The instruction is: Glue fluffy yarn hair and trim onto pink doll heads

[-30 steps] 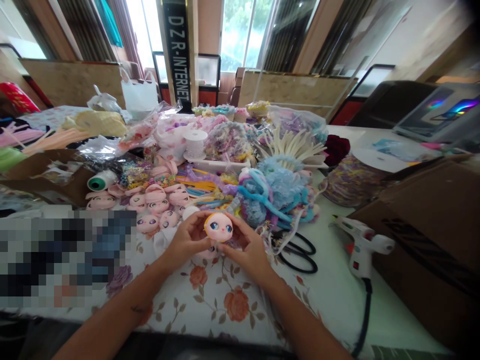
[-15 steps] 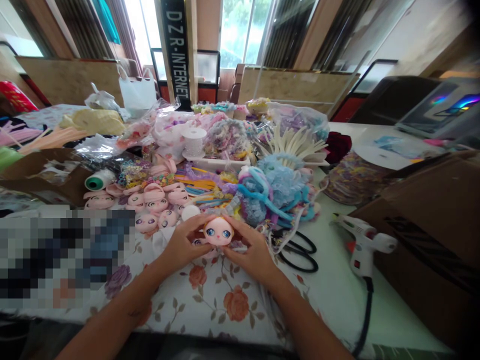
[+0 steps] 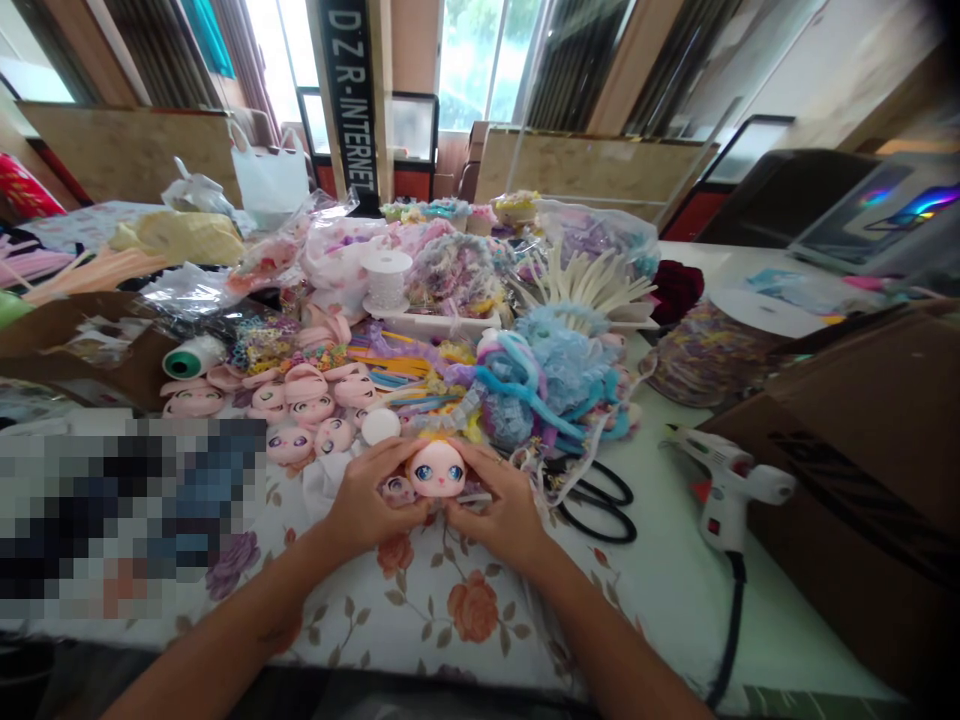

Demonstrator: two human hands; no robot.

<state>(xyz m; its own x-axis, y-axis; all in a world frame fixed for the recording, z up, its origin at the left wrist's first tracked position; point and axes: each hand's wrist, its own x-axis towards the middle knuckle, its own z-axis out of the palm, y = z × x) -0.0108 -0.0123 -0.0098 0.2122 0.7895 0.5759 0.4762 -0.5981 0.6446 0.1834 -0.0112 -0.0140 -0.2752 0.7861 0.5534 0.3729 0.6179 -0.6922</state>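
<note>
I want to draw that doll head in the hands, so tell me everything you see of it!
The doll head is rounded and pale pink, smooth like plastic, with big blue eyes, dark lashes and a tiny pinkish mark below. Yellow-orange shows along its top. It's upright, facing the camera, held between the left hand and right hand over the flowered tablecloth.

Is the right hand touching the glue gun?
Apart: the head view shows pale tabletop between the right hand and the glue gun.
</note>
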